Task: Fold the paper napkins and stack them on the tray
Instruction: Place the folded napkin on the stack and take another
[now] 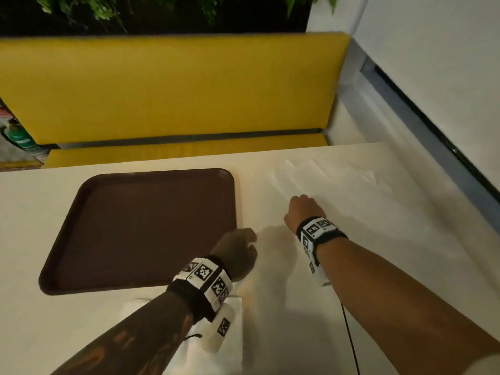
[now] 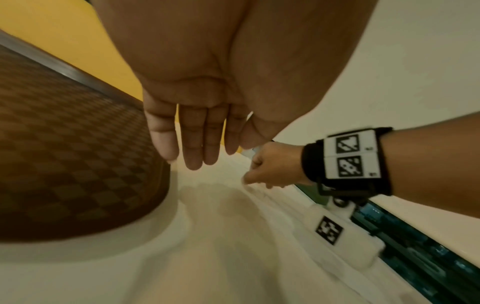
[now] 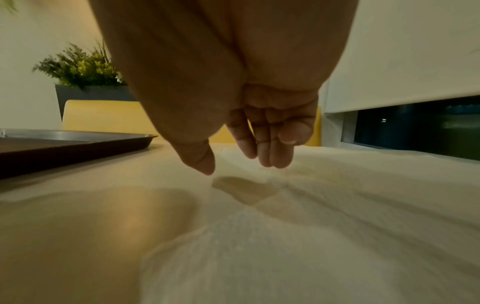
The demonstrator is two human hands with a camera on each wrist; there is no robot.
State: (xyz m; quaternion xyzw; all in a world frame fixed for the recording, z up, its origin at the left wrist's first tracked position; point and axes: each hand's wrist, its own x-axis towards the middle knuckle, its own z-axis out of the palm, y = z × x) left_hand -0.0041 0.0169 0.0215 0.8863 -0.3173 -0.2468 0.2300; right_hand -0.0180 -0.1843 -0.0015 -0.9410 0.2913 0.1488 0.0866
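The brown tray (image 1: 135, 228) lies empty on the cream table (image 1: 40, 201), left of centre; its textured floor (image 2: 64, 164) and rim (image 3: 78, 144) also show in the wrist views. Several white paper napkins (image 1: 338, 182) lie spread out flat at the right. My right hand (image 1: 300, 204) hovers over their near left part, its fingers (image 3: 272, 156) pointing down just above the napkin paper (image 3: 350, 205), holding nothing. My left hand (image 1: 243, 247) hangs beside the tray's right edge with straight fingers (image 2: 192, 148), empty. Another napkin (image 1: 230, 347) lies under my left forearm.
A yellow bench (image 1: 162, 90) runs along the table's far side, with green plants (image 1: 108, 6) behind it. A white wall and dark window strip (image 1: 433, 136) close off the right side. A black cable (image 1: 349, 334) trails from my right wrist.
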